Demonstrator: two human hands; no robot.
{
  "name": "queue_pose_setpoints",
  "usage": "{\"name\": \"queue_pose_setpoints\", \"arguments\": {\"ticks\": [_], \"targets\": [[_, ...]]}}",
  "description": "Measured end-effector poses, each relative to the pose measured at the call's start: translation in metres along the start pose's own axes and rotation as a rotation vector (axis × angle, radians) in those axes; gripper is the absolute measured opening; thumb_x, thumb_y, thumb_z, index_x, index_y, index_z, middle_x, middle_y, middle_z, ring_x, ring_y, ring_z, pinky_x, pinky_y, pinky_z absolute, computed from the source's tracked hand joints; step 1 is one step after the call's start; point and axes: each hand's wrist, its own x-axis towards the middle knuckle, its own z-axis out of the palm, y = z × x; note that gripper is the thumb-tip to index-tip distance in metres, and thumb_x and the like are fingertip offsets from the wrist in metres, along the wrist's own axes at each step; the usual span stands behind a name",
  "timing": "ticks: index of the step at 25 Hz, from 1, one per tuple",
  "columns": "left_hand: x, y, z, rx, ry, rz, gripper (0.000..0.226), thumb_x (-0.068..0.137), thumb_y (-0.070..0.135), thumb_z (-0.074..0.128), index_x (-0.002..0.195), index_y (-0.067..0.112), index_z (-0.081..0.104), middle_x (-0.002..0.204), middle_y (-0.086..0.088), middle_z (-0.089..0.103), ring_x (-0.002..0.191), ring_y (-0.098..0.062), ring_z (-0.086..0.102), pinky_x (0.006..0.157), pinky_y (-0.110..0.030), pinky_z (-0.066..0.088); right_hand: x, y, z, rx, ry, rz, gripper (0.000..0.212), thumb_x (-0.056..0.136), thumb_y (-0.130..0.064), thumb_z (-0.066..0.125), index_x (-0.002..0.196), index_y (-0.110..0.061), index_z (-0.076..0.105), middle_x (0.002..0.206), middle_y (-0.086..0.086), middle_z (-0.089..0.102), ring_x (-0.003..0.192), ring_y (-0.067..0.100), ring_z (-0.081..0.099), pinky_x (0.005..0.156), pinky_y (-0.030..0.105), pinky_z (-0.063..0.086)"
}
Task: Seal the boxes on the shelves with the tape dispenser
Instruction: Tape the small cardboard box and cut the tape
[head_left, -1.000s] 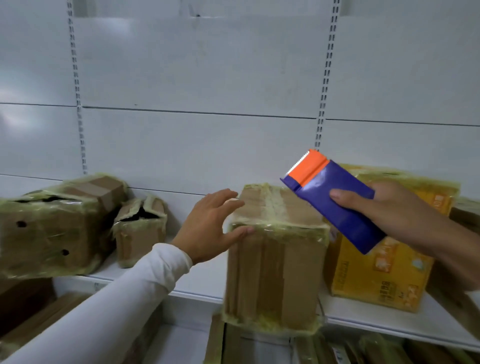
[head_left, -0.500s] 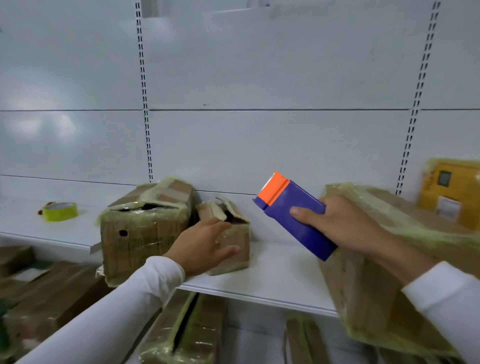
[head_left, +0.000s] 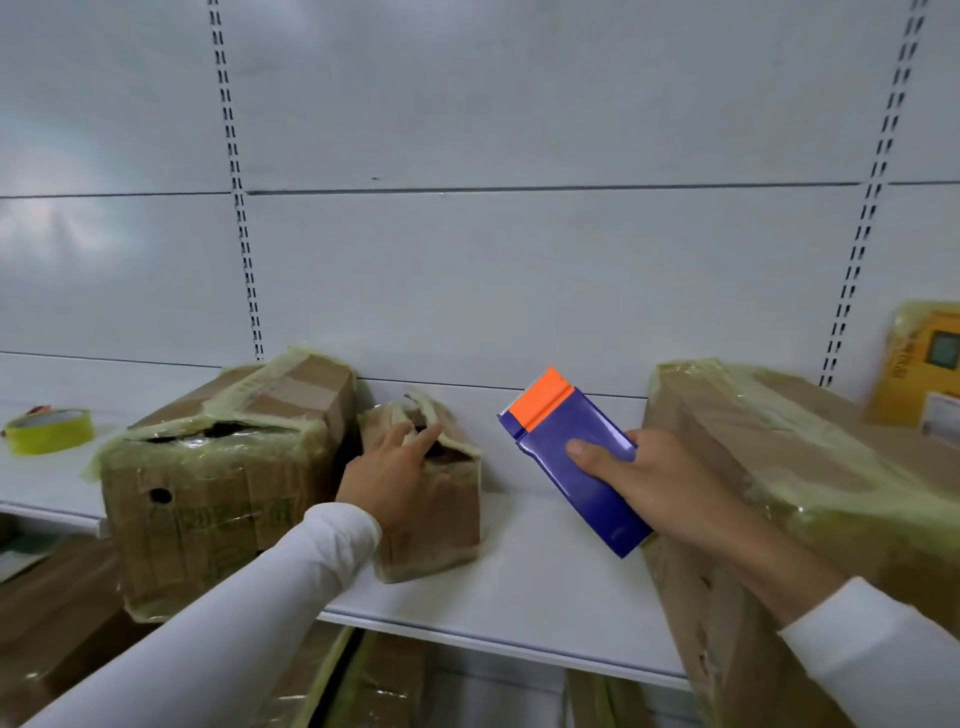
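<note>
My right hand (head_left: 654, 486) holds a blue tape dispenser (head_left: 571, 454) with an orange head and toothed cutter, tilted up-left above the white shelf (head_left: 519, 587). My left hand (head_left: 392, 475) rests with spread fingers on the top and front of a small cardboard box (head_left: 441, 519) whose flaps stand partly open. Just left of it stands a larger cardboard box (head_left: 208, 493) wrapped in yellowish tape, with a gap in its top. A big taped box (head_left: 810, 467) sits at the right, behind my right wrist.
A roll of yellow-green tape (head_left: 49, 428) lies on the shelf at far left. A yellow carton (head_left: 919, 374) stands at far right. More taped boxes (head_left: 363, 680) fill the level below. White slotted back panels rise behind.
The view swung left from the tall taped box. My left hand left that box and now lies on the small open box. The dispenser stays in my right hand.
</note>
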Motion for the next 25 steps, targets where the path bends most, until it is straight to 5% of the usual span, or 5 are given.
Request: {"name": "queue_pose_setpoints", "arguments": {"ticks": [6,10,14,18,25], "targets": [[0.005,-0.012,0.014,-0.048,0.078,0.183,0.032,0.097,0.035,0.042,0.125,0.029,0.057,0.130,0.002,0.053,0.114,-0.026,0.053,0.094,-0.032,0.043,0.001,0.010,0.001,-0.009,0.033,0.031,0.048,0.086,-0.052,0.064,0.066,-0.009,0.054,0.053,0.001,0.054,0.041,0.012,0.049,0.040,0.020,0.037],[0.007,-0.024,-0.001,-0.248,-0.069,0.426,0.029,0.092,0.022,0.055,0.119,0.024,0.065,0.134,0.004,0.053,0.120,-0.016,0.053,0.101,-0.024,0.040,0.001,-0.004,0.002,-0.007,0.128,0.060,0.047,0.088,-0.046,0.066,0.057,-0.015,0.050,0.041,-0.005,0.052,0.032,0.005,0.045,0.034,0.011,0.029],[0.016,-0.035,-0.022,-0.387,-0.113,0.350,0.019,0.090,0.027,0.056,0.104,0.022,0.068,0.113,0.005,0.067,0.105,-0.016,0.061,0.095,-0.032,0.046,-0.006,-0.018,0.012,0.010,0.155,0.057,0.045,0.091,-0.041,0.064,0.055,-0.017,0.050,0.038,-0.008,0.054,0.030,0.000,0.046,0.033,0.008,0.028],[0.011,-0.025,-0.023,-0.135,-0.264,0.439,0.080,0.068,0.084,0.047,0.131,0.035,0.041,0.122,0.008,0.045,0.103,-0.016,0.054,0.094,-0.034,0.044,-0.015,-0.023,0.020,0.055,0.164,0.087,0.040,0.091,-0.041,0.063,0.060,-0.016,0.057,0.044,-0.005,0.060,0.034,0.002,0.051,0.036,0.007,0.032],[0.022,-0.028,-0.012,-0.246,-0.405,0.676,0.077,0.077,0.059,0.056,0.145,0.033,0.031,0.138,0.008,0.030,0.122,-0.015,0.039,0.106,-0.030,0.035,-0.028,-0.035,0.018,-0.036,0.118,0.083,0.043,0.072,-0.064,0.059,0.055,-0.024,0.064,0.054,0.001,0.067,0.041,0.009,0.056,0.041,0.010,0.036]]}}
